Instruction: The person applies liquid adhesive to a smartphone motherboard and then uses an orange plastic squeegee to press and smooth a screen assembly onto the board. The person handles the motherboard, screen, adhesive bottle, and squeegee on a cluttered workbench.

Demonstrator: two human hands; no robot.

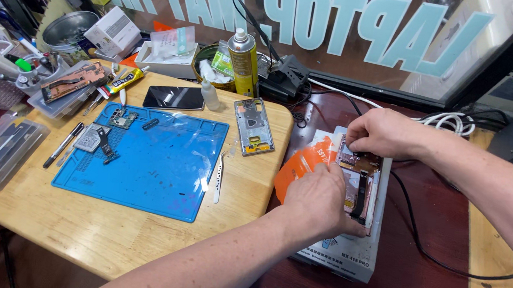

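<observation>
— What's on your bench [110,224]?

— A blue mat [157,166] beside a bare phone frame [254,125]. Off its edge, both your hands work an opened phone [360,182] lying on a white box [345,254].

— Grip?

— Left hand [316,200] presses it flat; right hand [385,133] pinches its top edge — likely seating a part. Next calls for steady, light pressure.

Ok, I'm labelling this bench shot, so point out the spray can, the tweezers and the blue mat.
spray can [244,61], head view, on its yellow body.
tweezers [219,177], head view, mid-shaft.
blue mat [156,173], head view, on a bare central patch.
</observation>
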